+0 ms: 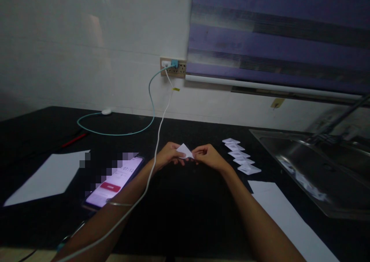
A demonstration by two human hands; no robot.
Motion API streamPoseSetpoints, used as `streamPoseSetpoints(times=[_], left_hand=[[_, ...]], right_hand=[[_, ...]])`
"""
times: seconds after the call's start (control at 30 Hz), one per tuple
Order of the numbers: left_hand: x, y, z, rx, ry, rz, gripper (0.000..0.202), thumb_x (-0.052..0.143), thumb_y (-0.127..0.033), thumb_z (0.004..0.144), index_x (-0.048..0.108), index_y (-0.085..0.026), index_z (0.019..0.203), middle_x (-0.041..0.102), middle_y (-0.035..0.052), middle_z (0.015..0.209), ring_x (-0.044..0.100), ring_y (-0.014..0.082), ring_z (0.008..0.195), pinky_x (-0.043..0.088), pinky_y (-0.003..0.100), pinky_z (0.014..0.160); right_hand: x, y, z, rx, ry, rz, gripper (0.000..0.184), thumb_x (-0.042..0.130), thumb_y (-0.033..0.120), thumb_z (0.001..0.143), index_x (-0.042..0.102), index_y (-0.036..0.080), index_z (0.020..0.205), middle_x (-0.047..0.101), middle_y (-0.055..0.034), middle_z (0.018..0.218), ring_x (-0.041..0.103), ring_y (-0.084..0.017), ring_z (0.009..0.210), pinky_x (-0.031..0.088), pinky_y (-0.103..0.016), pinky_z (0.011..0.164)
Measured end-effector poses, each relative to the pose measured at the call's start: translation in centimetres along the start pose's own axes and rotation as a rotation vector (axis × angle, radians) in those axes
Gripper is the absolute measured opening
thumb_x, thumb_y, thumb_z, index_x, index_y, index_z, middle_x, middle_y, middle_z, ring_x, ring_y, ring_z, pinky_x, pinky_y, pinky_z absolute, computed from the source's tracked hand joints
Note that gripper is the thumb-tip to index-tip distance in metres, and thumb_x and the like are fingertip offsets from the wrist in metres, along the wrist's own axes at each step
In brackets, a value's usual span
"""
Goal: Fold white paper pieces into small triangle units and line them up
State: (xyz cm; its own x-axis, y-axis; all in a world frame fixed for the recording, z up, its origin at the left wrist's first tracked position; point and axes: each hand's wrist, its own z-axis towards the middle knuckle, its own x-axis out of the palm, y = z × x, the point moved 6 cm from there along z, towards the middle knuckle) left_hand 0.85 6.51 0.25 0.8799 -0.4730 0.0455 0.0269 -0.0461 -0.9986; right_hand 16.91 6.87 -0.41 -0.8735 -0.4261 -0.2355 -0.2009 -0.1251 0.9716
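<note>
Between my two hands is a small folded piece of white paper (184, 150), its pointed corner facing up, held just above the dark countertop. My left hand (168, 154) pinches its left side, the thumb lying across the face of the paper. At the right corner, the thumb and fingertips of my right hand (208, 156) close on the paper's edge. Several folded white paper pieces (238, 155) lie in an overlapping row to the right of my right hand. White paper sheets (285, 215) rest beside my right forearm.
A lit phone (115, 183) lies by my left forearm, with another white sheet (49, 177) further left. A white cable (158, 138) runs from the wall socket (173, 67) across my left arm. A teal cable (115, 134) loops behind. A metal sink (318, 169) sits at right.
</note>
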Motion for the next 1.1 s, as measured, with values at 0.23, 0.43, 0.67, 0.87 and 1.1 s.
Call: streamPoseSetpoints(times=[0.23,0.43,0.67,0.87,1.1], left_hand=[[0.09,0.46,-0.25,-0.062,0.079,0.017,0.024,0.079,-0.026,0.067,0.075,-0.008,0.082,0.074,0.0106,0.071,0.070,0.0166,0.056,0.045,0.018,0.043],[0.32,0.37,-0.48,-0.093,0.107,0.058,0.029,0.080,-0.029,0.068,0.075,-0.010,0.088,0.075,0.0110,0.078,0.072,0.0176,0.063,0.049,0.018,0.047],[0.46,0.45,-0.29,-0.059,0.078,0.143,0.038,0.079,-0.043,0.073,0.073,-0.008,0.087,0.075,0.0121,0.079,0.069,0.0155,0.059,0.050,0.020,0.049],[0.05,0.48,-0.20,-0.024,0.017,0.074,0.037,0.074,-0.043,0.079,0.074,-0.009,0.092,0.075,0.0113,0.079,0.070,0.0145,0.060,0.043,0.017,0.046],[0.06,0.79,0.07,-0.008,0.044,0.056,0.041,0.073,-0.047,0.081,0.072,-0.009,0.097,0.075,0.0121,0.082,0.071,0.0150,0.062,0.041,0.018,0.048]], right_hand=[[0.06,-0.15,0.18,-0.062,-0.003,-0.108,0.011,0.067,0.016,0.070,0.074,0.015,0.078,0.065,0.0014,0.062,0.054,-0.010,0.055,0.039,-0.023,0.055],[0.18,-0.39,0.13,-0.026,0.010,-0.064,0.011,0.071,0.023,0.072,0.075,0.015,0.079,0.067,-0.0004,0.063,0.055,-0.011,0.053,0.041,-0.024,0.054],[0.26,-0.23,0.35,-0.054,-0.051,0.024,0.018,0.075,0.025,0.071,0.069,0.016,0.085,0.064,0.0023,0.061,0.052,-0.009,0.050,0.038,-0.022,0.051],[0.45,0.20,0.16,-0.047,-0.022,0.259,0.028,0.076,0.039,0.077,0.069,0.018,0.094,0.068,-0.0013,0.080,0.064,-0.013,0.070,0.050,-0.026,0.067],[0.06,0.14,0.56,-0.110,-0.092,0.174,0.028,0.080,0.039,0.073,0.070,0.016,0.086,0.067,-0.0009,0.074,0.061,-0.012,0.064,0.048,-0.027,0.064]])
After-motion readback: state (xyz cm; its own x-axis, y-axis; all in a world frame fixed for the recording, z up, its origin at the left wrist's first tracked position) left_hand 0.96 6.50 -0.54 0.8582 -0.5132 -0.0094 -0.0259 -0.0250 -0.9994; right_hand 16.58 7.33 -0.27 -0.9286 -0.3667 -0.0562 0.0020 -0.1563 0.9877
